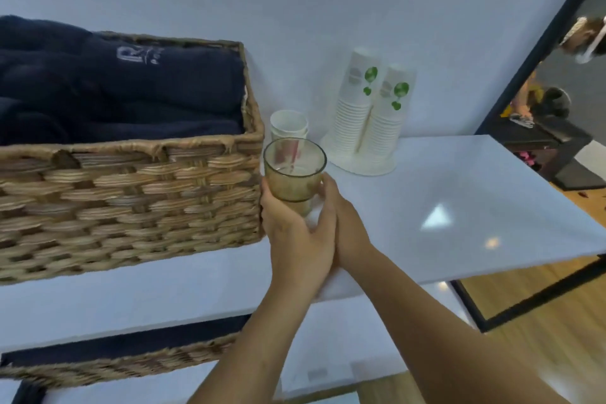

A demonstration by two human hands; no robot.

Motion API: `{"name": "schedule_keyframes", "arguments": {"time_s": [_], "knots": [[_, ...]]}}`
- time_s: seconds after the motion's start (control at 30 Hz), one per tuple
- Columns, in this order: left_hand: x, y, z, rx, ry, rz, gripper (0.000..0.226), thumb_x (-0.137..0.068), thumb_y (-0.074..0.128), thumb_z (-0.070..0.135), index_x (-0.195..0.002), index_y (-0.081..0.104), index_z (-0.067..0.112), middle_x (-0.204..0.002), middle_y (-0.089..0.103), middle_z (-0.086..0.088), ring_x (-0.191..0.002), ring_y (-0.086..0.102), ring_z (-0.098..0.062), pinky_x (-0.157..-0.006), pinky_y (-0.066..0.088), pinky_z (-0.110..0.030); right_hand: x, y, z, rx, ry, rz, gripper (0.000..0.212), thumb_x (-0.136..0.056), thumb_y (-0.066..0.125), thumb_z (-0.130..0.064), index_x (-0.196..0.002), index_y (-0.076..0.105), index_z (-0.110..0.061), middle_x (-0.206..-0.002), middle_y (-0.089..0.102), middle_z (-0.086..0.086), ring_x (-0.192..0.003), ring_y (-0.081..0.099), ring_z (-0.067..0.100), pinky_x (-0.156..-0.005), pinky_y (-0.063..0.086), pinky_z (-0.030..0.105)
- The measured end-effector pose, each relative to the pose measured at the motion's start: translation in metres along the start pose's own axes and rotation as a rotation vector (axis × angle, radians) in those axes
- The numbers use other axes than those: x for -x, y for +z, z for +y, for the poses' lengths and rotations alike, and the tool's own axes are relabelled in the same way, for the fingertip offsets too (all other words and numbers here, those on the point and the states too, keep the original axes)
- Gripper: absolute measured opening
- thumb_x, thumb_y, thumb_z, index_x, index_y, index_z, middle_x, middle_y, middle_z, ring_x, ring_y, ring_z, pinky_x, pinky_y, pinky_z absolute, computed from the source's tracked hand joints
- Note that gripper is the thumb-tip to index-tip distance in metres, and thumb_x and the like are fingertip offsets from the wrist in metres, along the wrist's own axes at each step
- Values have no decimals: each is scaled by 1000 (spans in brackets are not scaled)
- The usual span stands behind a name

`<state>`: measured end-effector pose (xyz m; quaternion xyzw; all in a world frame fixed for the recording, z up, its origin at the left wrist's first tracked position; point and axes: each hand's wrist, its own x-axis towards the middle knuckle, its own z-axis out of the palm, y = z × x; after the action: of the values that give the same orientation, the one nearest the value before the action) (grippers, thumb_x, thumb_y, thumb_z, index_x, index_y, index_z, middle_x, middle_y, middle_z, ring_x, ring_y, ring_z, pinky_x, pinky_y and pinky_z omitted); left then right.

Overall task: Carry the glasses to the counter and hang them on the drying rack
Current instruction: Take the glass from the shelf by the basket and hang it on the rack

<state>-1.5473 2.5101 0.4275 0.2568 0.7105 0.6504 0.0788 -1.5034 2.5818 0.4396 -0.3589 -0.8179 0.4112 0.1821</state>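
Observation:
An amber-tinted glass tumbler (294,174) stands upright at the middle of the view, just right of the wicker basket. It looks stacked in a second glass below it, though my fingers hide most of that part. My left hand (295,233) wraps the glass from the left and below. My right hand (341,216) presses against its right side, and the two palms touch under the glass. The white shelf top (459,193) lies beneath them; whether the glass rests on it is hidden.
A wicker basket (131,193) full of dark blue towels fills the left. Behind the glass stand a small paper cup (288,125) and two tall stacks of paper cups (370,115). A white wall is behind. A second basket (114,361) sits on a lower shelf.

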Motion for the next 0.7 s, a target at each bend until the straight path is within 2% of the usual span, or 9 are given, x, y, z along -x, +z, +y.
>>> {"name": "schedule_keyframes", "arguments": {"time_s": [0.07, 0.1, 0.13, 0.27, 0.37, 0.5, 0.57, 0.63, 0.7], "knots": [[-14, 4, -6, -2, -46, 25, 98, -80, 76, 37, -154, 14, 19, -153, 38, -1, -140, 38, -13, -115, 34, -31, -12, 5, 6, 152, -34, 36, 49, -74, 47, -60, -111, 48, -27, -99, 69, -1, -95, 65, 23, -83, 51, 38], [-18, 6, -9, -38, -74, 29, 99, -77, 74, 40, -154, 15, 21, -150, 44, -2, -137, 43, -17, -112, 38, -37, -17, 5, 12, 209, -57, 57, 37, -78, 53, -52, -104, 44, -28, -92, 67, -4, -90, 65, 22, -78, 51, 36], [-20, 9, -11, -86, -89, 35, 100, -74, 72, 44, -153, 16, 22, -148, 47, -3, -135, 46, -20, -110, 40, -41, -20, 5, 16, 215, -69, 72, 35, -77, 57, -49, -102, 43, -28, -91, 66, -6, -87, 64, 20, -75, 51, 35], [-17, 16, -9, -183, -89, 41, 100, -67, 65, 62, -149, 23, 23, -146, 49, 1, -135, 45, -18, -109, 40, -41, -20, 5, 23, 103, -108, 116, 55, -68, 55, -60, -106, 50, -20, -91, 68, -7, -82, 65, 13, -73, 54, 36], [-13, 12, 0, -150, -108, 55, 87, -63, 70, 64, -135, 37, 29, -128, 57, 11, -120, 53, -10, -101, 46, -33, -18, 5, 22, 35, -125, 116, 55, -67, 57, -62, -104, 49, -22, -90, 68, -8, -82, 65, 11, -70, 53, 33], [5, -2, 12, -31, -181, 10, 69, -63, 82, 49, -118, 45, 33, -115, 60, 11, -110, 59, -9, -92, 51, -27, -1, -2, 16, -56, -167, 102, 38, -78, 69, -39, -105, 47, -24, -95, 64, -11, -88, 64, 14, -67, 46, 26], [19, -15, 19, 48, -197, -22, 60, -66, 86, 40, -109, 44, 39, -112, 61, 13, -109, 61, -10, -89, 51, -25, 17, -7, 14, -86, -219, 92, 50, -72, 73, -37, -113, 48, -25, -103, 64, -6, -93, 63, 16, -72, 48, 30], [38, -29, 27, 108, -180, -27, 69, -64, 89, 39, -120, 48, 35, -115, 64, 13, -108, 62, -4, -91, 51, -24, 39, -12, 13, -135, -289, 85, 69, -60, 78, -39, -121, 49, -27, -113, 60, -4, -99, 61, 14, -81, 51, 31], [60, -45, 39, 153, -141, -2, 77, -63, 90, 37, -127, 48, 29, -117, 66, 9, -103, 64, 4, -89, 54, -21, 66, -15, 10, -198, -390, 94, 73, -57, 87, -32, -118, 48, -34, -116, 54, -6, -101, 57, 5, -82, 48, 20]]}}
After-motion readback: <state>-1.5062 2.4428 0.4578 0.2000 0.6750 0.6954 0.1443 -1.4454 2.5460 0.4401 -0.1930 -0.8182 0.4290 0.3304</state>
